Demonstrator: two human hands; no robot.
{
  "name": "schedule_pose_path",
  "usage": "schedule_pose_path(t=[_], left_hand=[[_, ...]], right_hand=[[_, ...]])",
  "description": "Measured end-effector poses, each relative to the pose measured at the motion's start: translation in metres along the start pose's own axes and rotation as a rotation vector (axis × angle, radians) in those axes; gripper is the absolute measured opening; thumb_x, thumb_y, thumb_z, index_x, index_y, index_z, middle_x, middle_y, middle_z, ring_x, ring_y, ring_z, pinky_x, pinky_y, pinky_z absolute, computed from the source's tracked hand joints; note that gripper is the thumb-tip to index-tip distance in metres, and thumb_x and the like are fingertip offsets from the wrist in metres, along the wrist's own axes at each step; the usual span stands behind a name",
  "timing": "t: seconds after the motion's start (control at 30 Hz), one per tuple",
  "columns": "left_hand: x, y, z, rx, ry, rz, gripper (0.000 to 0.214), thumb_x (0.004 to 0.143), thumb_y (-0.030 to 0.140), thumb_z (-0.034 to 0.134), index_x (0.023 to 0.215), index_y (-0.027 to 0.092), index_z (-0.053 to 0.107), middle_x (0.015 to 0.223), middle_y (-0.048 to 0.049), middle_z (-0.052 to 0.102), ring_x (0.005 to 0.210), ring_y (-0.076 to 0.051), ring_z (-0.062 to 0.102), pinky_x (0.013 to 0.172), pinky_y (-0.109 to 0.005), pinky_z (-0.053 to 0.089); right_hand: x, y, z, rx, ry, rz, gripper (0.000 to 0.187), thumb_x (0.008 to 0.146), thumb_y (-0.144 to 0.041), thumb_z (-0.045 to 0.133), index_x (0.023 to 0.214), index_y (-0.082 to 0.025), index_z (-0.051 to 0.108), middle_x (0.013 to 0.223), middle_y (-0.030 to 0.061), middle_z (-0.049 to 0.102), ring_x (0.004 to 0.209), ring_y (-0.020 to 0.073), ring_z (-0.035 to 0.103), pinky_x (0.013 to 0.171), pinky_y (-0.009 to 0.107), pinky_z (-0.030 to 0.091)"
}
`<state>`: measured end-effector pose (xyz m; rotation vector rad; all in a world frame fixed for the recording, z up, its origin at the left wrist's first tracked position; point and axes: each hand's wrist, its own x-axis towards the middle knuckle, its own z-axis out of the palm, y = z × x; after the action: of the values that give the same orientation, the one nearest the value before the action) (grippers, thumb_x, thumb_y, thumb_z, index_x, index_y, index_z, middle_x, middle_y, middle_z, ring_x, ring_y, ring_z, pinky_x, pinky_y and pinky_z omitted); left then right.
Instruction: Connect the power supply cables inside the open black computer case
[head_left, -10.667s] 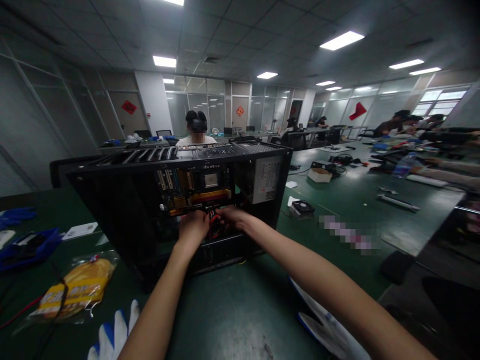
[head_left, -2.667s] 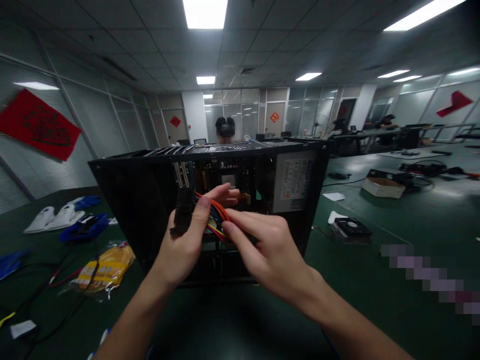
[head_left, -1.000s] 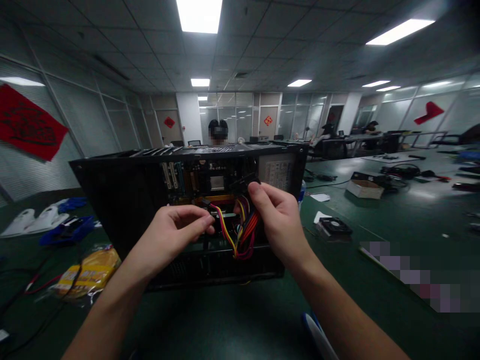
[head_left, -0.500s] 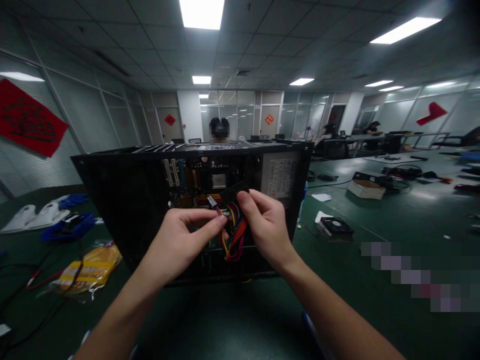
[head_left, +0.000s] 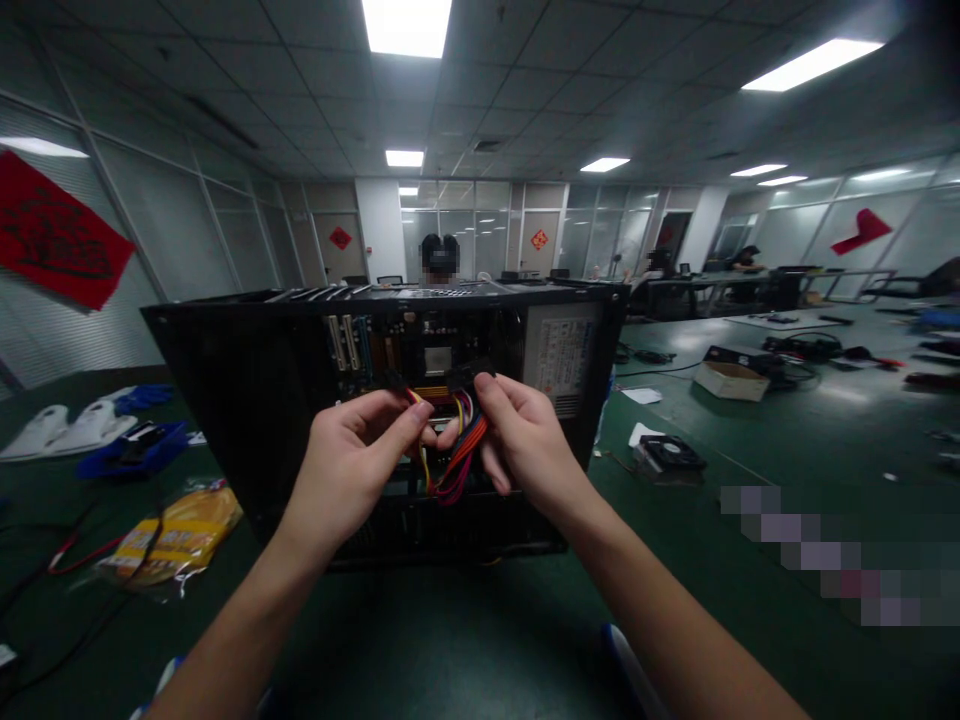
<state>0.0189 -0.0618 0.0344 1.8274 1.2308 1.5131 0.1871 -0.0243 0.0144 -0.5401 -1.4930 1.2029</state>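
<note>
Left hand (head_left: 360,455): thumb and forefinger closed in a pinch on a thin strand of yellow and red wires (head_left: 421,440), with a small dark plug (head_left: 394,382) projecting past the fingertips. Right hand (head_left: 529,440): thumb pressed to the forefinger on a broad black connector (head_left: 466,377); its lower fingers hang loosely apart.

Between the hands a multicoloured cable bundle (head_left: 469,440) (orange, yellow and magenta strands predominate) sags in a loop, in front of the open side of a black computer case (head_left: 225,420). Where the loop ends inside the case cannot be determined.

The case stands on a green bench (head_left: 480,620). Within it, a bright square chip (head_left: 439,360) is visible behind the hands, pale slots (head_left: 343,343) lie to its left, and a labelled power supply (head_left: 562,360) occupies the upper right.

Beyond the case, to the right: a cooling fan (head_left: 671,452) and an open carton (head_left: 731,382). To the left: a yellow packet (head_left: 161,545), a blue tray (head_left: 97,467) and white gloves (head_left: 86,435).
</note>
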Motion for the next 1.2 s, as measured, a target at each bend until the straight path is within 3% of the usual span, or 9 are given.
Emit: schedule_pose_path(t=[0.17, 0.33, 0.4, 0.5, 0.7, 0.93, 1.2], left_hand=[[0.009, -0.017, -0.005, 0.243, 0.085, 0.038, 0.034, 0.083, 0.045, 0.064, 0.094, 0.015, 0.077, 0.078, -0.0031, 0.076, 0.068, -0.017, 0.067, 0.064, -0.023, 0.049], [0.028, -0.070, 0.003, 0.436, -0.170, -0.039, 0.037, 0.090, 0.041, 0.051, 0.089, 0.016, 0.079, 0.085, -0.0051, 0.078, 0.078, -0.022, 0.070, 0.066, -0.025, 0.046], [0.033, -0.090, 0.009, 0.596, -0.182, -0.077, 0.036, 0.091, 0.036, 0.047, 0.090, 0.017, 0.078, 0.088, -0.0072, 0.078, 0.080, -0.023, 0.070, 0.067, -0.026, 0.044], [0.037, -0.107, 0.016, 0.797, -0.220, -0.126, 0.036, 0.092, 0.035, 0.046, 0.088, 0.019, 0.077, 0.086, -0.0088, 0.077, 0.078, -0.022, 0.069, 0.064, -0.027, 0.041], [0.036, -0.108, 0.023, 1.005, -0.278, -0.135, 0.034, 0.093, 0.038, 0.046, 0.087, 0.021, 0.076, 0.082, -0.0106, 0.075, 0.078, -0.024, 0.068, 0.063, -0.029, 0.038], [0.040, -0.112, 0.029, 0.987, -0.342, -0.119, 0.034, 0.093, 0.035, 0.047, 0.087, 0.019, 0.076, 0.084, -0.0124, 0.074, 0.081, -0.024, 0.069, 0.065, -0.028, 0.043], [0.038, -0.111, 0.027, 1.054, -0.281, -0.130, 0.034, 0.093, 0.036, 0.047, 0.088, 0.018, 0.075, 0.087, -0.0144, 0.074, 0.086, -0.028, 0.070, 0.067, -0.031, 0.046]], right_hand=[[0.004, 0.002, -0.001, 0.010, -0.045, -0.018, 0.034, 0.090, -0.053, 0.056, 0.088, -0.020, 0.048, 0.068, -0.0028, 0.064, 0.040, 0.0068, 0.050, 0.039, 0.018, 0.037], [0.008, 0.026, 0.002, -0.477, 0.058, -0.174, 0.020, 0.096, -0.032, 0.050, 0.080, -0.021, 0.048, 0.070, 0.0002, 0.064, 0.056, 0.0118, 0.057, 0.054, 0.023, 0.042], [0.013, 0.041, 0.000, -0.681, 0.117, -0.202, 0.017, 0.096, -0.022, 0.049, 0.079, -0.020, 0.048, 0.071, 0.0026, 0.065, 0.064, 0.0154, 0.061, 0.062, 0.026, 0.042], [0.023, 0.063, -0.008, -0.845, 0.125, -0.116, 0.014, 0.096, -0.019, 0.048, 0.082, -0.020, 0.048, 0.073, 0.0051, 0.065, 0.070, 0.0195, 0.062, 0.064, 0.028, 0.039], [0.035, 0.090, -0.022, -0.828, 0.050, 0.088, 0.023, 0.096, -0.019, 0.048, 0.074, -0.022, 0.043, 0.070, 0.0024, 0.063, 0.068, 0.0165, 0.059, 0.065, 0.026, 0.038], [0.037, 0.097, -0.024, -0.753, 0.033, 0.158, 0.022, 0.095, -0.019, 0.049, 0.074, -0.020, 0.045, 0.069, 0.0004, 0.061, 0.061, 0.0130, 0.053, 0.058, 0.024, 0.035], [0.039, 0.102, -0.025, -0.640, 0.030, 0.246, 0.017, 0.095, -0.022, 0.046, 0.078, -0.020, 0.048, 0.071, 0.0009, 0.064, 0.052, 0.0112, 0.051, 0.052, 0.023, 0.036]])
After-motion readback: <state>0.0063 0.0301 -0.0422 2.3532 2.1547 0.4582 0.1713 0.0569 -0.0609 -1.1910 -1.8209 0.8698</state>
